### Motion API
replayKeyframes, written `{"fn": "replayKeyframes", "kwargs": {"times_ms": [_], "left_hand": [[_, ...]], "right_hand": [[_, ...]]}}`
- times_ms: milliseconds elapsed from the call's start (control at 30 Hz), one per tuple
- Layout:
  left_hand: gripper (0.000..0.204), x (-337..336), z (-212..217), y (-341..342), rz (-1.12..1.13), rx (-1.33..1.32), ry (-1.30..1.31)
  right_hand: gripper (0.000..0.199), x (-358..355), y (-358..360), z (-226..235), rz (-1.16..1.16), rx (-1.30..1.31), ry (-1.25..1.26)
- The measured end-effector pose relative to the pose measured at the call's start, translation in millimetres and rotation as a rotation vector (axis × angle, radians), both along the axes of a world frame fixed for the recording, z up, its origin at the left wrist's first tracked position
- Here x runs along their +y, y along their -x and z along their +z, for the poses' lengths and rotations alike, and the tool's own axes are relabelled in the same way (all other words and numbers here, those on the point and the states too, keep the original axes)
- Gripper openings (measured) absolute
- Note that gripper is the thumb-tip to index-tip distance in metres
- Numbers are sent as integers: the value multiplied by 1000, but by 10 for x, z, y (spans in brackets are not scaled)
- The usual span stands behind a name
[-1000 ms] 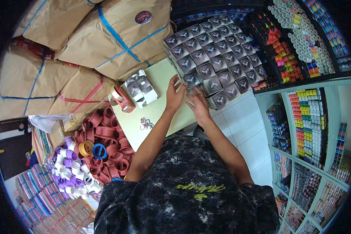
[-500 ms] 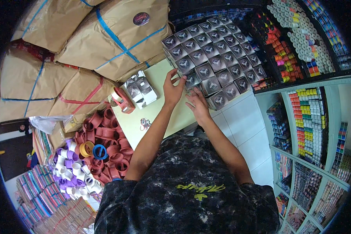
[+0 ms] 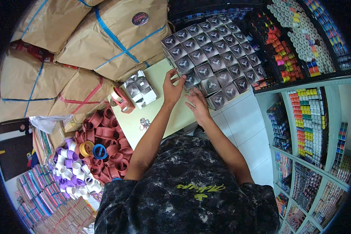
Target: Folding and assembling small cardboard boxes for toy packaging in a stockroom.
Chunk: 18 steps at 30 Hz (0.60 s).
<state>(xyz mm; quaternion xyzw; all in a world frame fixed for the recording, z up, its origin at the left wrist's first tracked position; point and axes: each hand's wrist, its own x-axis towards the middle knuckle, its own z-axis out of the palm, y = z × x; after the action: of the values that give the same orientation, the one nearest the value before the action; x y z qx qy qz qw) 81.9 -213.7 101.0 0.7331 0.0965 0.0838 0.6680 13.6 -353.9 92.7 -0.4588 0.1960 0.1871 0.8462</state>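
Many small dark boxes [image 3: 215, 62] with a pale winged emblem stand packed in tight rows on the pale yellow-green table [image 3: 165, 119]. At the near left corner of the block, one small box [image 3: 190, 80] sits slightly out of line. My left hand [image 3: 173, 87] has its thumb and fingers curled at that box's left edge, gripping it. Just right of it, my right hand [image 3: 199, 105] rests its spread fingertips against the near side of the boxes; its thumb points apart from them. The undersides of the fingers are hidden.
On the table's left stand a red tape dispenser [image 3: 122, 100], a stack of flat cartons [image 3: 140, 89] and a small tangled item [image 3: 144, 124]. Large paper-wrapped parcels [image 3: 80, 50] rise behind. Red plastic rings [image 3: 111, 142] pile at left; shelves of spools [image 3: 310, 124] line the right.
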Motion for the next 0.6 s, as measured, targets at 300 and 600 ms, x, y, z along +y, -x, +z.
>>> {"fn": "replayKeyframes", "kwargs": {"times_ms": [300, 600], "left_hand": [[60, -9, -3, 4, 13, 13, 28], [72, -4, 144, -12, 1, 38, 66]], "right_hand": [[73, -6, 27, -9, 15, 6, -9], [74, -41, 11, -33, 61, -42, -58]]}}
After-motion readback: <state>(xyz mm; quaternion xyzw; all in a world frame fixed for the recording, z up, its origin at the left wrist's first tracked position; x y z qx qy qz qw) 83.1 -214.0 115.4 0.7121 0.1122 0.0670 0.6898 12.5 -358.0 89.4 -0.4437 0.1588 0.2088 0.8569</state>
